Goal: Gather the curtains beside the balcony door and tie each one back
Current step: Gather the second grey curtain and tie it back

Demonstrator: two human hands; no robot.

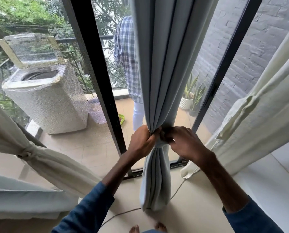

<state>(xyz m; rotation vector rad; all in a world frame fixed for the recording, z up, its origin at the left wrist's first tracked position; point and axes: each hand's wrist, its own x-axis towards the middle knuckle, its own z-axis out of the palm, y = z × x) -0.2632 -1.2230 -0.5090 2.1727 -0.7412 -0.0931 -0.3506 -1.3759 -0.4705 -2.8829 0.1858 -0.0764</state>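
Observation:
A pale grey-blue curtain hangs in the middle of the head view, bunched into folds and cinched at waist height by a band of the same cloth. My left hand grips the gathered folds on the left of the cinch. My right hand pinches the band on the right side. Below the cinch the curtain bulges out and ends just above the floor. A cream curtain at the left is tied with a knot. Another cream curtain hangs loose at the right.
The black-framed sliding balcony door stands behind the curtains. Outside are a washing machine with its lid up, a person in a checked shirt and potted plants. A thin cord lies on the floor near my bare feet.

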